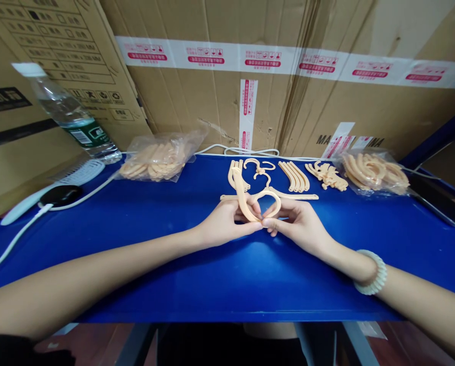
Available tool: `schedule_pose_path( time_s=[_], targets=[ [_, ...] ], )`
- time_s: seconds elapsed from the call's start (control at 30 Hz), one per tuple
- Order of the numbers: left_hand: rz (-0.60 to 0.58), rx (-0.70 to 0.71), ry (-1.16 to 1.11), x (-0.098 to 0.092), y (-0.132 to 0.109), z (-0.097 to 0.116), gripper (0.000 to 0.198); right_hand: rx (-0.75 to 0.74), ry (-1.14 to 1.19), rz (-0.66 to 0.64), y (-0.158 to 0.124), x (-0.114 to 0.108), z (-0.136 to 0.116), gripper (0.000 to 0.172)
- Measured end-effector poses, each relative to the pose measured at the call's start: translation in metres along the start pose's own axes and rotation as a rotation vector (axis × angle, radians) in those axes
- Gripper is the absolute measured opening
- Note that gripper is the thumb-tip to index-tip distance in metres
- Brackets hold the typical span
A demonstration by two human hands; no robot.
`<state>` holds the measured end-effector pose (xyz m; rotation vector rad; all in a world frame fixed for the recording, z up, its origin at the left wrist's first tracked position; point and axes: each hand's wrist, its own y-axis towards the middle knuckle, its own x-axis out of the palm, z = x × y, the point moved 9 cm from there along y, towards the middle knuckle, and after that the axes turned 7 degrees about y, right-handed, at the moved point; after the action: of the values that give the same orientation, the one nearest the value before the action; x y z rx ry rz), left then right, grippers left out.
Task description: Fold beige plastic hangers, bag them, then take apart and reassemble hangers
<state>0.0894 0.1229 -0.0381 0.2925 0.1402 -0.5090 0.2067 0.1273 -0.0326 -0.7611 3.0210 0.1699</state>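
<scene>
My left hand (227, 218) pinches a beige plastic hanger arm (243, 202), a long curved strip that stands up from its fingers. In my right hand (299, 221) is a beige round hanger hook (278, 201), gripped near its lower end. The two pieces meet between my fingertips; whether they are joined there is hidden. Just behind the hands lies a hanger (301, 196) with its arms spread and its hook pointing away. Beyond it are loose hooks (252, 161), a small stack of hanger arms (237, 175) and a neat row of more arms (294, 177).
Small beige parts (326, 176) are heaped at the back right, beside a bag of round hooks (374, 172) and a phone (441, 201). At left stand a bagged stack of parts (153, 160), a water bottle (78, 119), a hairbrush (80, 172) and a black charging device (62, 195).
</scene>
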Motion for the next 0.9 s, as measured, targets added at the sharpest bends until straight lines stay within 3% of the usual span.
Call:
schedule_pose_path(
  time_s=[0.1, 0.17, 0.27, 0.37, 0.5, 0.67, 0.9],
  targets=[
    [0.007, -0.077, -0.046, -0.001, 0.000, -0.005, 0.022, -0.038, -0.043, -0.014, 0.003, -0.006, -0.009, 0.030],
    [0.049, -0.145, -0.056, -0.005, 0.000, -0.009, 0.027, -0.126, -0.172, 0.067, 0.007, -0.027, -0.023, 0.030],
    [0.095, -0.188, -0.063, -0.009, 0.000, -0.009, 0.030, -0.333, -0.573, 0.189, 0.013, -0.065, -0.048, 0.021],
    [0.131, -0.193, -0.074, -0.012, 0.001, -0.008, 0.030, -0.469, -0.992, 0.111, 0.024, -0.080, -0.049, 0.017],
    [0.144, -0.190, -0.092, -0.013, 0.001, -0.009, 0.032, -0.497, -1.184, 0.024, 0.037, -0.090, -0.031, 0.017],
    [0.149, -0.188, -0.104, -0.014, 0.000, -0.010, 0.032, -0.513, -1.043, 0.036, 0.039, -0.089, -0.035, 0.016],
    [0.151, -0.182, -0.138, -0.015, 0.001, -0.011, 0.033, -0.315, -0.263, 0.335, 0.023, -0.102, -0.049, 0.027]
  ],
)
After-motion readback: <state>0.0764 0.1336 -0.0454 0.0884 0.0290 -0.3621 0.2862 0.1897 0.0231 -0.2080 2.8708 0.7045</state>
